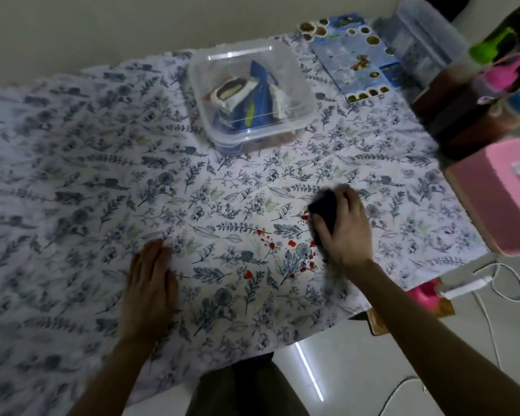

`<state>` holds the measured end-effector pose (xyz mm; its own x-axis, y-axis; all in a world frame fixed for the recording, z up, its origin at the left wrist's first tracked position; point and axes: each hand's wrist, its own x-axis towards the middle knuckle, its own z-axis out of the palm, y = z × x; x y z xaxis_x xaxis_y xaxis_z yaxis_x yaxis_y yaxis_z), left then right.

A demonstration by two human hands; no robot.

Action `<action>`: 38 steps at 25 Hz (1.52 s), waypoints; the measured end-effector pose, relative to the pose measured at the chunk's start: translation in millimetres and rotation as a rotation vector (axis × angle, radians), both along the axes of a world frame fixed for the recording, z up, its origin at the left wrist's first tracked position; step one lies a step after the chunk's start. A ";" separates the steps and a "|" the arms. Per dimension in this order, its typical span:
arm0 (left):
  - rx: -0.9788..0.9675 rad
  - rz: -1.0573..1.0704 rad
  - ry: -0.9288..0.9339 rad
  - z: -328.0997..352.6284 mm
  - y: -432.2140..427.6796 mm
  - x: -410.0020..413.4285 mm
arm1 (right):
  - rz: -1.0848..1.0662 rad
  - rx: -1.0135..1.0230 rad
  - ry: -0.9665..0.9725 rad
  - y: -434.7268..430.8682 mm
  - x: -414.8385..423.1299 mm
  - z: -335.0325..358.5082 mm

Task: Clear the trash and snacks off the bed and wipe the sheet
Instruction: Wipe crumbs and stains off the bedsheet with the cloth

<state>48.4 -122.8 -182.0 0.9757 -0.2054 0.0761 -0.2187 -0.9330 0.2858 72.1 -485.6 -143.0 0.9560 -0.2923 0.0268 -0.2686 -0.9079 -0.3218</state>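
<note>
Nearest the camera, two bare forearms reached out over the floral sheet (72, 181) that covered the bed. The left hand (150, 283) lay flat on the sheet, palm down and fingers spread out straight, gripping nothing, well short of the clear plastic container (305, 94) and off to its near left. The right hand (342, 226) was closed around a dark cloth (324, 210), fingers curled over the top of it and pressing it down onto the sheet; a blurred grey tail of the cloth trailed back under the wrist. That hand sat on the near right side of the container, well apart from it. Between the two hands, and just beside the cloth, small red spots (291, 244) dotted the fabric.

Farther on, the container stood on the sheet with its lid off, holding snack wrappers (252, 94), a blue packet among them. Beyond the container to its right lay a blue printed sheet (354, 55) edged with round pictures, and past that a second clear tub (418, 37), blurred. Right of the container, off the bed's edge, stood a pink box (499, 199) and above it some bright-coloured items too blurred to name. A white cable (493, 298) lay on the floor near the right forearm.
</note>
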 end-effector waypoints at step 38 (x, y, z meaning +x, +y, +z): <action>0.039 0.011 0.029 2.9 -0.2 -2.7 | 0.353 0.033 0.077 14.6 -112.9 -10.1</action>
<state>45.7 -123.0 -179.1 0.9796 -0.1971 0.0401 -0.2007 -0.9457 0.2556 -40.8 -471.0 -153.1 0.9970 0.0571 -0.0532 0.0354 -0.9384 -0.3438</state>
